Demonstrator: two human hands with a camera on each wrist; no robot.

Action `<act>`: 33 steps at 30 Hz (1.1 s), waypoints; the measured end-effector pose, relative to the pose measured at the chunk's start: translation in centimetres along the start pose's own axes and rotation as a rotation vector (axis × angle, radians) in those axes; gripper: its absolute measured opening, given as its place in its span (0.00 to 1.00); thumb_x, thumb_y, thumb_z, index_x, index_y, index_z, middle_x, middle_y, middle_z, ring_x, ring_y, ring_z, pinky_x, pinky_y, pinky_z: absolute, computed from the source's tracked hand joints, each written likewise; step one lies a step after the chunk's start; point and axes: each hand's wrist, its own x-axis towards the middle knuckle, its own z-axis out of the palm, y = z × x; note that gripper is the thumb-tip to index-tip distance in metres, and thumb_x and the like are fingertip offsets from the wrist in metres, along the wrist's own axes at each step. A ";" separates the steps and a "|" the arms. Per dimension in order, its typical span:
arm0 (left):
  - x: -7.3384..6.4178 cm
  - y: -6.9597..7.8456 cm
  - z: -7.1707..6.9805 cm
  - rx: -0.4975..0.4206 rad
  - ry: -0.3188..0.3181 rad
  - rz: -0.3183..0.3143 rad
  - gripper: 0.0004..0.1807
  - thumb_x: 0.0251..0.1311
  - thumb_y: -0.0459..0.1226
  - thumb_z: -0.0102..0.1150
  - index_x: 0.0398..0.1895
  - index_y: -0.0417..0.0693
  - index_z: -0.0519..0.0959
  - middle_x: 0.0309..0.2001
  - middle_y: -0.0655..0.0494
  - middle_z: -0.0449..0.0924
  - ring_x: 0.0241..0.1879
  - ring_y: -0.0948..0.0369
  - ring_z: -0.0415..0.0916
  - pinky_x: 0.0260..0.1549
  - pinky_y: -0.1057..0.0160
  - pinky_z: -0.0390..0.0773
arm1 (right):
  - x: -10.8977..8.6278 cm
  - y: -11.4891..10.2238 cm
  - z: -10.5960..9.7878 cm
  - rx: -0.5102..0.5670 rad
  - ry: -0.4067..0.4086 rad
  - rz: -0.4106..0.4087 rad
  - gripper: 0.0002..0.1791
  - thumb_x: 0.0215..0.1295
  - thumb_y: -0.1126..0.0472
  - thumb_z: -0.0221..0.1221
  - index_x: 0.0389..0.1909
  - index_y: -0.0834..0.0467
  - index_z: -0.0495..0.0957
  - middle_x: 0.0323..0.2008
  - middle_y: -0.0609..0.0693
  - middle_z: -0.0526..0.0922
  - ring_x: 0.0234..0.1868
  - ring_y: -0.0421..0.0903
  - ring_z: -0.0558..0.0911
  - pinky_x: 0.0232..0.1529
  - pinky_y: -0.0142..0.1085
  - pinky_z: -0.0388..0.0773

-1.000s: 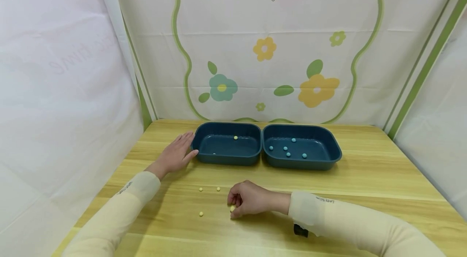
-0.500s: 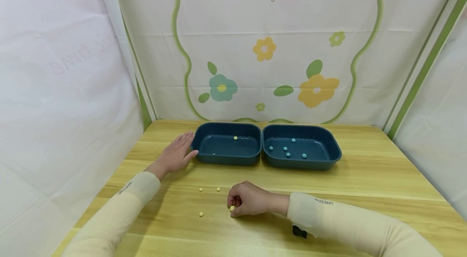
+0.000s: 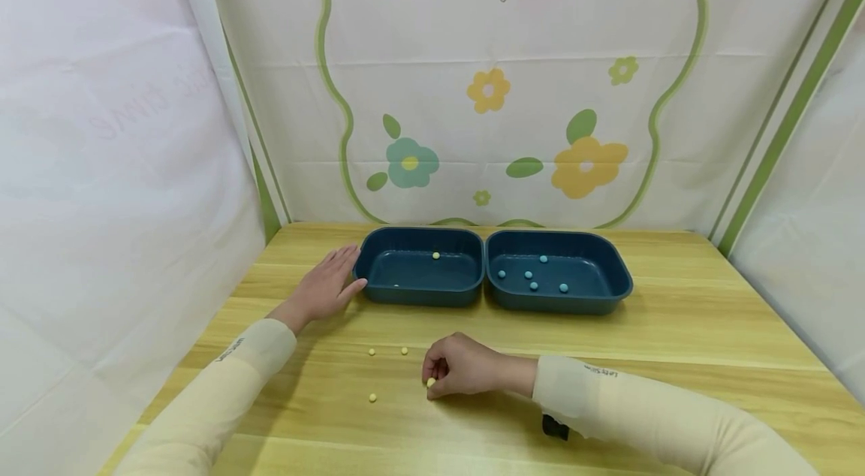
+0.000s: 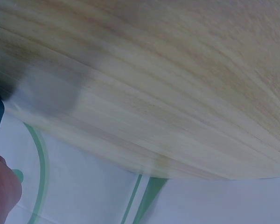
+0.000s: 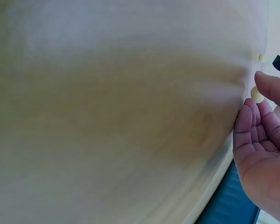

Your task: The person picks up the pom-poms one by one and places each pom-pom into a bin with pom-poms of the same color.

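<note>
Between thumb and forefinger my right hand (image 3: 465, 366) pinches a small yellow ball (image 3: 431, 382), low over the table in front of the boxes. The right wrist view shows the same yellow ball (image 5: 256, 94) between the thumb tip and the fingers. My left hand (image 3: 326, 282) lies with fingers straight against the left end of the left dark blue box (image 3: 422, 297). Inside that box a yellow ball (image 3: 435, 256) shows, and a sliver of another peeks over the front wall. Three more lie left of my right hand, one of them a yellow ball (image 3: 372, 398) nearest me.
A second dark blue box (image 3: 561, 305) stands against the left one's right side, holding several blue balls (image 3: 534, 286). Both boxes sit near the back of the wooden table (image 3: 689, 326). A flower-print cloth (image 3: 446, 33) hangs behind, with white cloth on both sides.
My right hand keeps its pinch on the yellow ball and has barely moved, rising very slightly. The left hand stays in place at the box.
</note>
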 end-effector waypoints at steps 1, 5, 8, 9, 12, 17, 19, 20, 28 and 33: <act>0.0 0.0 0.0 -0.001 0.004 0.003 0.38 0.75 0.53 0.37 0.74 0.31 0.51 0.74 0.36 0.50 0.73 0.46 0.45 0.71 0.49 0.42 | 0.0 0.1 -0.1 0.001 0.004 0.000 0.07 0.53 0.61 0.72 0.28 0.51 0.82 0.23 0.36 0.77 0.25 0.32 0.74 0.29 0.26 0.76; 0.0 0.0 0.0 0.000 0.000 0.001 0.38 0.75 0.53 0.37 0.74 0.31 0.51 0.74 0.37 0.50 0.74 0.46 0.44 0.71 0.50 0.42 | 0.1 0.2 -0.4 0.019 0.023 0.014 0.07 0.54 0.61 0.72 0.28 0.51 0.82 0.23 0.37 0.78 0.25 0.33 0.75 0.29 0.27 0.76; 0.0 0.0 0.0 0.005 -0.009 -0.004 0.38 0.75 0.53 0.37 0.74 0.32 0.51 0.74 0.37 0.50 0.74 0.47 0.44 0.71 0.50 0.42 | 0.2 0.0 -0.9 0.038 0.041 0.027 0.06 0.54 0.62 0.72 0.28 0.51 0.83 0.23 0.38 0.78 0.25 0.34 0.75 0.29 0.28 0.76; 0.0 0.0 0.0 0.008 -0.010 -0.003 0.38 0.75 0.53 0.37 0.74 0.32 0.50 0.74 0.37 0.50 0.74 0.47 0.44 0.71 0.50 0.42 | 0.2 -0.1 -1.0 0.041 0.047 0.033 0.06 0.54 0.62 0.72 0.28 0.52 0.83 0.23 0.38 0.78 0.25 0.34 0.75 0.29 0.28 0.76; 0.1 -0.1 0.0 0.012 -0.011 -0.003 0.38 0.75 0.52 0.38 0.74 0.32 0.50 0.74 0.37 0.50 0.74 0.46 0.44 0.71 0.50 0.42 | 0.4 -0.5 -1.8 0.032 0.078 0.037 0.06 0.55 0.62 0.71 0.29 0.52 0.83 0.23 0.38 0.79 0.25 0.35 0.75 0.30 0.29 0.76; 0.0 0.0 0.0 0.011 -0.011 -0.006 0.38 0.75 0.53 0.36 0.74 0.32 0.50 0.74 0.37 0.50 0.74 0.47 0.44 0.71 0.50 0.41 | 1.0 -1.0 -3.1 0.035 0.144 0.045 0.05 0.56 0.61 0.71 0.29 0.52 0.83 0.24 0.39 0.80 0.27 0.37 0.76 0.32 0.31 0.78; 0.0 0.1 0.0 0.010 -0.005 -0.002 0.38 0.75 0.54 0.36 0.74 0.31 0.51 0.74 0.37 0.50 0.74 0.46 0.45 0.71 0.50 0.42 | 1.2 -1.1 -3.6 0.047 0.172 0.051 0.05 0.56 0.61 0.71 0.30 0.52 0.83 0.24 0.39 0.80 0.27 0.38 0.77 0.32 0.32 0.78; 0.0 0.1 0.0 0.011 -0.004 -0.002 0.39 0.75 0.54 0.36 0.74 0.31 0.51 0.74 0.37 0.50 0.74 0.46 0.45 0.71 0.50 0.42 | 1.4 -1.2 -3.8 0.054 0.183 0.060 0.05 0.56 0.60 0.71 0.30 0.52 0.83 0.25 0.39 0.81 0.28 0.38 0.77 0.33 0.32 0.78; 0.0 0.2 -0.3 -0.002 0.000 0.001 0.38 0.75 0.53 0.38 0.74 0.31 0.52 0.73 0.36 0.51 0.73 0.46 0.45 0.71 0.49 0.43 | 2.8 -1.6 -6.2 0.082 0.313 0.099 0.04 0.58 0.60 0.69 0.32 0.53 0.84 0.26 0.42 0.82 0.28 0.41 0.79 0.30 0.34 0.78; -0.1 0.2 -0.3 0.003 -0.008 -0.002 0.38 0.75 0.52 0.39 0.74 0.31 0.51 0.74 0.37 0.50 0.73 0.46 0.45 0.71 0.50 0.42 | 4.0 -1.5 -7.4 0.084 0.429 0.123 0.05 0.58 0.59 0.70 0.33 0.54 0.84 0.27 0.44 0.81 0.27 0.43 0.77 0.29 0.35 0.76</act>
